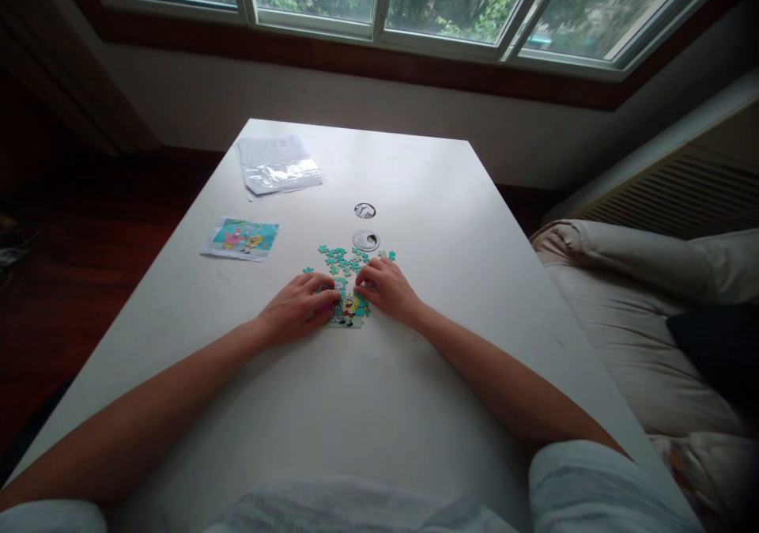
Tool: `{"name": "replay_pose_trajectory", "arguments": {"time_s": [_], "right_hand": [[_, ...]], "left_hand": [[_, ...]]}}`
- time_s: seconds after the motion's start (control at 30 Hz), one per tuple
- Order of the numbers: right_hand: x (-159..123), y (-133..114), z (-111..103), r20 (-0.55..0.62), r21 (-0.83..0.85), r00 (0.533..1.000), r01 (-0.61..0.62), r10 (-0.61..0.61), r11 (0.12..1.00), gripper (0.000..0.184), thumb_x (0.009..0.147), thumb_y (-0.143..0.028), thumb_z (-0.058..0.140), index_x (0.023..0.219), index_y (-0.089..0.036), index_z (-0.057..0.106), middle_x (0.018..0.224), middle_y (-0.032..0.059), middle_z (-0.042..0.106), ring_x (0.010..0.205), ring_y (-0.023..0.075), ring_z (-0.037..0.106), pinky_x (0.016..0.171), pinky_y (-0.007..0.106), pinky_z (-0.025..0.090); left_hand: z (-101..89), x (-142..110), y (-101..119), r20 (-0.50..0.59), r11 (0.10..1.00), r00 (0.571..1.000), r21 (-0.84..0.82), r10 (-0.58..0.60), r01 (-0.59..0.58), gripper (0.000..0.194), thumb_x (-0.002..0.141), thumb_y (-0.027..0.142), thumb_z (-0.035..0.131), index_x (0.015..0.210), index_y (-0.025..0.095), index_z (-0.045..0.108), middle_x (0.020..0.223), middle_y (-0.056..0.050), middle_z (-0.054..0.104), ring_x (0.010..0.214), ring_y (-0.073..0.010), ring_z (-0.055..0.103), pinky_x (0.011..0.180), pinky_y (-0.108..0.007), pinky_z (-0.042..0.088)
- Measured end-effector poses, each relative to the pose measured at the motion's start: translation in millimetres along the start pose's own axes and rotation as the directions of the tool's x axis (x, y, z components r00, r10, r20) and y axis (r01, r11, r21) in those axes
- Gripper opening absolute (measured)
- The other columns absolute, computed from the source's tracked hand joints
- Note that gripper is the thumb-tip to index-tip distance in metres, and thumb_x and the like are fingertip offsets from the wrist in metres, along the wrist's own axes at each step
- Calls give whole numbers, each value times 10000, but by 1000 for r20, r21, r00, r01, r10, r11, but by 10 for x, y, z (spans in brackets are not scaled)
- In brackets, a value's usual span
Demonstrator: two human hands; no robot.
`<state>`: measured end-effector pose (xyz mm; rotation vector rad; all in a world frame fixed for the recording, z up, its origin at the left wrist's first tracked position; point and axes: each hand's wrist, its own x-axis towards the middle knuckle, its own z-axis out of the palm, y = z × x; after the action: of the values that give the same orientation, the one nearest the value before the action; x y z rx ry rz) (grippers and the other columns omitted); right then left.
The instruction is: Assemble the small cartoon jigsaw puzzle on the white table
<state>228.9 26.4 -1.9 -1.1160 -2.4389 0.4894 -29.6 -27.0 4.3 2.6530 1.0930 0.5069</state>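
Note:
A partly joined jigsaw puzzle [349,309] lies flat on the white table, with a yellow cartoon figure on a teal ground. My left hand [301,302] rests over its left side, fingers curled on the joined pieces and hiding part of the picture. At the upper right edge, my right hand [387,286] has thumb and fingers drawn together in a pinch; whatever is between them is hidden. Loose teal puzzle pieces [339,259] are scattered just beyond both hands, some close to the right fingertips.
A picture sheet [246,239] with the cartoon scene lies to the left. Farther back is a clear plastic bag with papers [278,165]. Two round inserts [366,240] sit in the white table [439,193]. A couch [617,343] stands along the right side.

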Motion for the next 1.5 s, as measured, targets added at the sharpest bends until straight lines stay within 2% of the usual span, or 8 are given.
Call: {"name": "replay_pose_trajectory", "arguments": {"time_s": [0.33, 0.57, 0.73, 0.9, 1.2, 1.5], "right_hand": [[-35, -45, 8, -16, -49, 1000, -2, 1, 999, 191, 911, -420, 700, 934, -232, 672, 933, 53, 628, 951, 237, 510, 879, 362, 373], [-27, -16, 62, -55, -44, 997, -59, 56, 997, 153, 923, -371, 684, 880, -227, 651, 854, 34, 607, 884, 219, 498, 847, 345, 365], [-27, -21, 4, -5, -49, 999, -33, 32, 998, 224, 889, -446, 721, 924, -232, 660, 917, 43, 616, 905, 223, 497, 836, 337, 362], [-12, -23, -20, 12, -40, 999, -43, 44, 998, 210, 896, -444, 717, 922, -242, 666, 887, 35, 610, 888, 219, 498, 823, 329, 355], [-25, -90, 47, -40, -80, 994, -105, 102, 991, 162, 941, -394, 662, 905, -237, 646, 868, 30, 636, 852, 212, 513, 801, 330, 334], [-2, -132, 80, -95, -161, 985, -157, 143, 974, 260, 967, -402, 610, 785, -217, 594, 817, 33, 656, 824, 214, 526, 789, 342, 314]], "left_hand": [[9, -1, -4, -2, 1000, 1000, -8, 0, 0, 299, 978, 260, 545, 1268, 273, 615, 1307, -81, 580, 1207, -255, 541, 1061, -440, 437], [2, -1, 3, -8, 1000, 1000, -14, 2, -2, 298, 981, 263, 543, 1269, 274, 618, 1304, -82, 583, 1206, -253, 544, 1064, -441, 437], [-3, 3, 7, -14, 1000, 1000, -20, 3, -4, 304, 976, 261, 541, 1269, 273, 622, 1298, -85, 590, 1194, -253, 553, 1054, -441, 447], [8, 3, 4, -18, 1000, 1000, -13, 2, -3, 296, 984, 278, 533, 1266, 277, 625, 1298, -86, 592, 1200, -256, 553, 1062, -453, 445], [7, 10, 2, -24, 1000, 1000, -20, -8, 7, 295, 976, 271, 547, 1256, 281, 638, 1290, -84, 598, 1202, -253, 559, 1062, -443, 453], [21, 12, -8, -21, 1000, 1000, -4, 1, -1, 288, 993, 293, 531, 1263, 273, 629, 1305, -86, 590, 1219, -252, 553, 1072, -439, 443]]}}
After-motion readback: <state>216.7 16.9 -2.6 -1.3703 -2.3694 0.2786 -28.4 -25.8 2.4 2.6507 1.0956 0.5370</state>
